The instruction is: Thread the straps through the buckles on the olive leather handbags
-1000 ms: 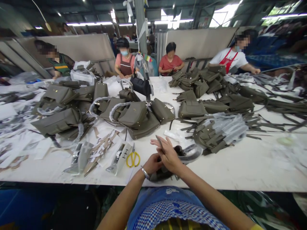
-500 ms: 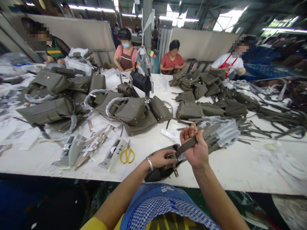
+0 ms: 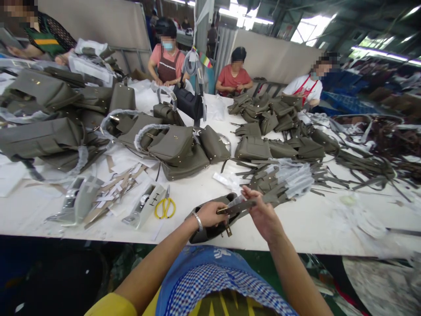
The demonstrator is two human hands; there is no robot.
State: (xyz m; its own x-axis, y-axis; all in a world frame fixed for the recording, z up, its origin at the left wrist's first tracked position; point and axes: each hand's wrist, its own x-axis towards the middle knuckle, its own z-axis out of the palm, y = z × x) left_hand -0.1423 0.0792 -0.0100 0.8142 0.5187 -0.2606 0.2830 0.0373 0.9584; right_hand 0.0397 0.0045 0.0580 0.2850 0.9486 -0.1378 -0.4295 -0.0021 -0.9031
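An olive-grey handbag (image 3: 201, 235) lies at the front edge of the table with its mouth open towards me. My left hand (image 3: 210, 214), a silver bangle at its wrist, is closed at the bag's rim, gripping the gold-buckled end of an olive strap (image 3: 239, 207). From there the strap runs right to my right hand (image 3: 265, 216), which pinches it between thumb and fingers. A gold clasp (image 3: 228, 230) hangs below my left fingers. Clear plastic wrap (image 3: 237, 200) shows behind the strap. The left fingertips are partly hidden.
Yellow-handled scissors (image 3: 165, 208) and a tape dispenser (image 3: 142, 206) lie to my left, near another tape dispenser (image 3: 79, 199). Finished-looking handbags (image 3: 174, 145) are piled beyond. Plastic-wrapped straps (image 3: 292, 177) lie to the right. Several co-workers sit across the table.
My right hand has lowered and turned from palm-up, bringing the strap down flatter over the bag. My left hand stays at the buckle. The whole view has shifted slightly.
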